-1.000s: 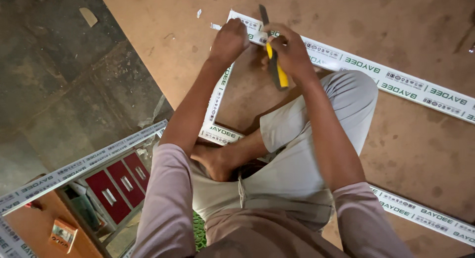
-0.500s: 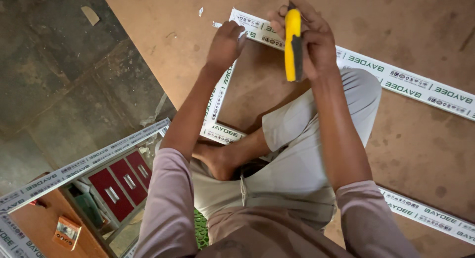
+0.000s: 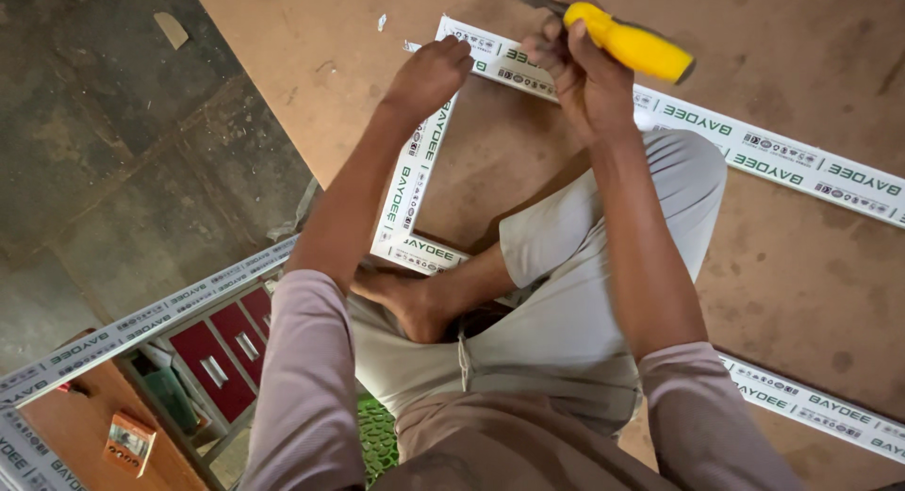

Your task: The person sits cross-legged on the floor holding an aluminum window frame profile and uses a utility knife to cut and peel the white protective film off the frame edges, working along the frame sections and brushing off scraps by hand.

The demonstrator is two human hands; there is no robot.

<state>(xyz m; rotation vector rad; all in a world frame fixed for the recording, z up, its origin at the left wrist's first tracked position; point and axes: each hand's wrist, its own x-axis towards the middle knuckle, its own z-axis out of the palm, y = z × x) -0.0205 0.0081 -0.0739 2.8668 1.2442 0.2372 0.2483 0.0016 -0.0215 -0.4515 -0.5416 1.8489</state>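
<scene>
On the brown board (image 3: pixel 811 265), right-hand fingers (image 3: pixel 566 53) clamp a yellow-handled chisel (image 3: pixel 630 46); left-hand fingers (image 3: pixel 443 62) press curled onto the white frame (image 3: pixel 405 185).

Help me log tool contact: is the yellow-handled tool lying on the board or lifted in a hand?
Lifted. The right hand grips the yellow-handled tool, angled over the white frame corner.
</scene>
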